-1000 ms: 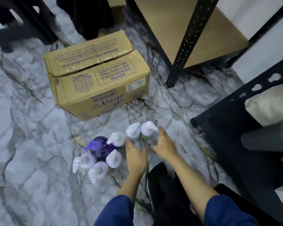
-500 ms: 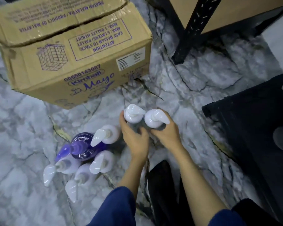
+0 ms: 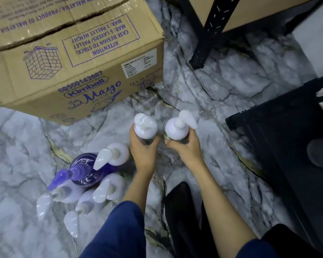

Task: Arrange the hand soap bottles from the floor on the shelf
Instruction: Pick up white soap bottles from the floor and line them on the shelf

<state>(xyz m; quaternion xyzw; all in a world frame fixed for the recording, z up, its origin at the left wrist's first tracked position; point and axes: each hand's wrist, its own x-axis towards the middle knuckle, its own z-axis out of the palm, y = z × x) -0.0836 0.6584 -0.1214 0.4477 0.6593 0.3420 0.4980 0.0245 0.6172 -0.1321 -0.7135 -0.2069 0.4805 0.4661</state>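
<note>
I have a soap bottle (image 3: 145,130) gripped in my left hand (image 3: 143,148) and another bottle (image 3: 176,130) in my right hand (image 3: 183,146), fingers wrapped round each body just below the white pump. Both look glossy, so either could slip on the way up. My left forearm passes close by the cluster of bottles (image 3: 93,183) on the floor at eight o'clock; a careless swing could topple them. That cluster has white pumps and one purple bottle (image 3: 86,169). The shelf (image 3: 209,32) stands at one o'clock.
</note>
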